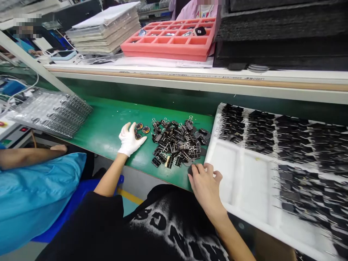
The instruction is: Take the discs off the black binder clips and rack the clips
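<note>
My left hand point(128, 139), in a white glove, rests on the green table with thumb and fingers apart. It curves beside a few small round parts point(146, 129) with dark faces and shiny rims; the fingers partly hide some of them. My bare right hand point(206, 183) is at the table's front edge by the white tray. Its fingers are bent over a dark flat disc point(190, 170), most of which they cover. Between my hands lies a loose heap of black binder clips point(174, 141) with wire handles, and some dark discs lie among them.
The white tray point(225, 174) on the right holds rows of black binder clips point(261, 127). Clear plastic trays point(59, 112) are stacked at left. A shelf point(174, 78) above carries a red compartment tray point(168, 52) and black foam point(282, 36). A co-worker in blue point(40, 195) sits at left.
</note>
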`<action>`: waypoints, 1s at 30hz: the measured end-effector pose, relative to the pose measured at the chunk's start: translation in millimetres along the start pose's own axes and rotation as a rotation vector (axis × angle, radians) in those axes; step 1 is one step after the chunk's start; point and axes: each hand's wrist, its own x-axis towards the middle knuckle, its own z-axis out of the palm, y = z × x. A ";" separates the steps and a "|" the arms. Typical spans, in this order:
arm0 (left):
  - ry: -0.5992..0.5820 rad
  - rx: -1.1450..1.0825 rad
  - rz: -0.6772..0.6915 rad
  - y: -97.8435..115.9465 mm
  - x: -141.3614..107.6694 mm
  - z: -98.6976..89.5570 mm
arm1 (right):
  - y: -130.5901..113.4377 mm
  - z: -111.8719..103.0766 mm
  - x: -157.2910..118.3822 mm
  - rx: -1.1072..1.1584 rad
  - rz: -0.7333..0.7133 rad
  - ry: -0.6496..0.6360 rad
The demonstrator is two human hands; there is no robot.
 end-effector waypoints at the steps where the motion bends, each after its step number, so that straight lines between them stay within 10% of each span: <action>1: 0.028 0.010 -0.055 1.1 -6.8 -3.7 | 0.1 1.8 -0.4 0.009 0.000 0.006; 13: -0.104 -0.006 -0.071 6.0 -39.2 -14.9 | 4.6 9.1 -7.2 0.094 -0.003 0.103; 19: 0.178 -0.273 0.045 5.3 -48.1 -14.3 | 8.0 16.1 -8.6 0.404 0.009 0.275; 23: 0.278 -0.753 -0.041 40.2 -58.9 -20.1 | 10.8 18.1 -6.2 0.933 0.125 0.307; 30: -0.127 -1.470 -0.231 149.9 -70.4 -39.3 | 10.6 -6.2 3.8 1.721 0.296 0.145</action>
